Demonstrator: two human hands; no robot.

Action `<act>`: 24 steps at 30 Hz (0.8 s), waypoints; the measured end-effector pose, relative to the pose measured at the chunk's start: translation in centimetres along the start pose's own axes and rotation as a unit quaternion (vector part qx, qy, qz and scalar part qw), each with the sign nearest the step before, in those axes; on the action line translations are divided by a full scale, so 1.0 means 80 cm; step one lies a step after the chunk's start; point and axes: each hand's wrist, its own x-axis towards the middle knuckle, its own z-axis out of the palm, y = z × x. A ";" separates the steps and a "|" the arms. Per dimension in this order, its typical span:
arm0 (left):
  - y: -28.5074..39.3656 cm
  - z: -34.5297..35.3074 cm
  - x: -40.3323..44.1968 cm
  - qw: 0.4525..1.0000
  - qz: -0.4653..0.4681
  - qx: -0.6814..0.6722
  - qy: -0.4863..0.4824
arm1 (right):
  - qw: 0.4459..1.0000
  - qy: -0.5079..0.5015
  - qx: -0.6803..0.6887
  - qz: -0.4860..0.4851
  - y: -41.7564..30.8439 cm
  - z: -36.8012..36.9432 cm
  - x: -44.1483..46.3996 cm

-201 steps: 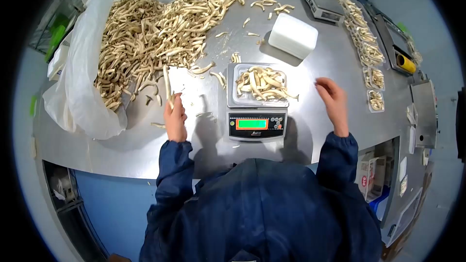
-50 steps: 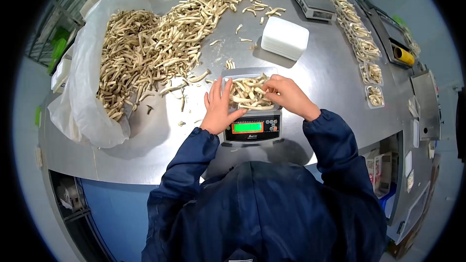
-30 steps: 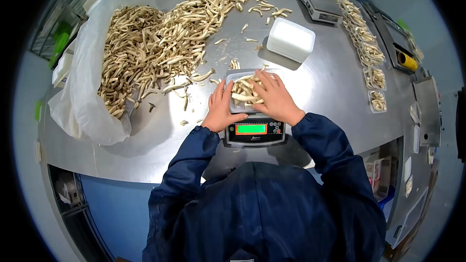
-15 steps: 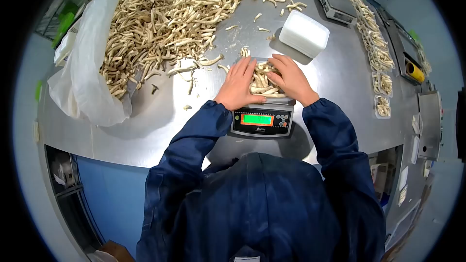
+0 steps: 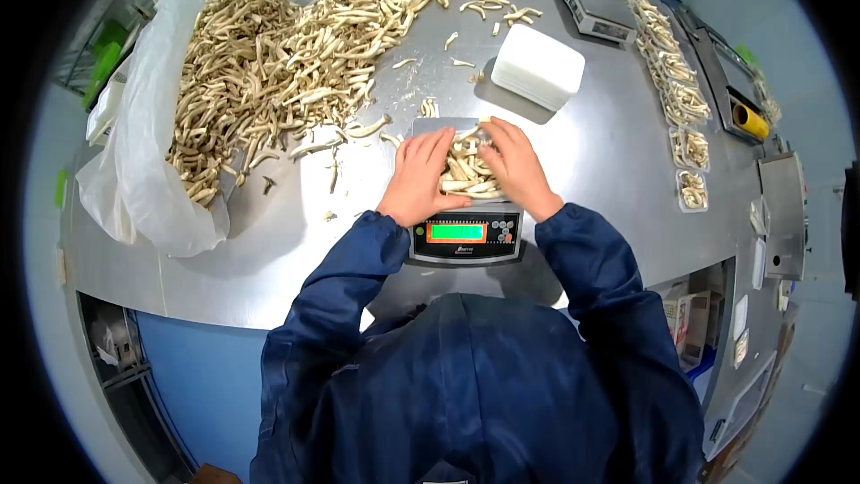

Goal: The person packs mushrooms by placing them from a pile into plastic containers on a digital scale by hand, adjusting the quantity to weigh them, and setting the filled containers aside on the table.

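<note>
A kitchen-type digital scale point(image 5: 466, 249) with a lit green display stands in front of me. On its metal plate, a mass of pale, long-stemmed mushrooms point(image 5: 468, 166) lies in what looks like a clear plastic tray. My left hand point(image 5: 418, 177) grips the left side, fingers stretched along it and thumb across the near edge. On the opposite side my right hand point(image 5: 520, 168) curves around the edge, its thumb over the mushrooms. The tray's walls are mostly hidden by my hands.
A big mushroom pile point(image 5: 269, 81) spills from a plastic bag point(image 5: 148, 161) at left. Stacked white trays point(image 5: 537, 67) stand beyond the scale. At right are a second scale point(image 5: 596, 13) and a row of filled clear trays point(image 5: 692, 190). Loose mushrooms lie around the pile.
The view has shifted slightly, so the table sits lower and further left. My hands stay around the mushrooms on the scale, with the right fingers a little changed.
</note>
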 end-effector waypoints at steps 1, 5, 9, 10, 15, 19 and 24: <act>-0.001 0.000 0.001 1.000 0.002 -0.002 0.003 | 0.998 0.042 -0.025 -0.029 -0.005 0.003 -0.001; -0.003 0.001 0.002 1.000 -0.002 0.000 0.001 | 0.995 0.077 0.067 0.023 -0.001 0.001 -0.001; 0.001 -0.005 0.002 1.000 -0.002 0.022 -0.004 | 0.990 0.079 0.092 0.072 0.005 -0.011 0.012; 0.001 -0.005 0.001 1.000 -0.004 0.020 -0.007 | 0.993 0.061 0.085 0.063 0.013 -0.013 0.021; 0.000 -0.003 0.002 0.999 -0.018 0.020 -0.023 | 0.967 -0.146 0.173 0.116 0.073 -0.008 0.073; 0.003 -0.004 0.001 0.999 -0.029 0.021 -0.028 | 0.948 -0.199 0.215 0.125 0.078 -0.013 0.082; 0.001 0.000 0.003 0.998 -0.031 0.039 -0.029 | 0.979 -0.161 0.124 0.033 0.069 -0.014 0.073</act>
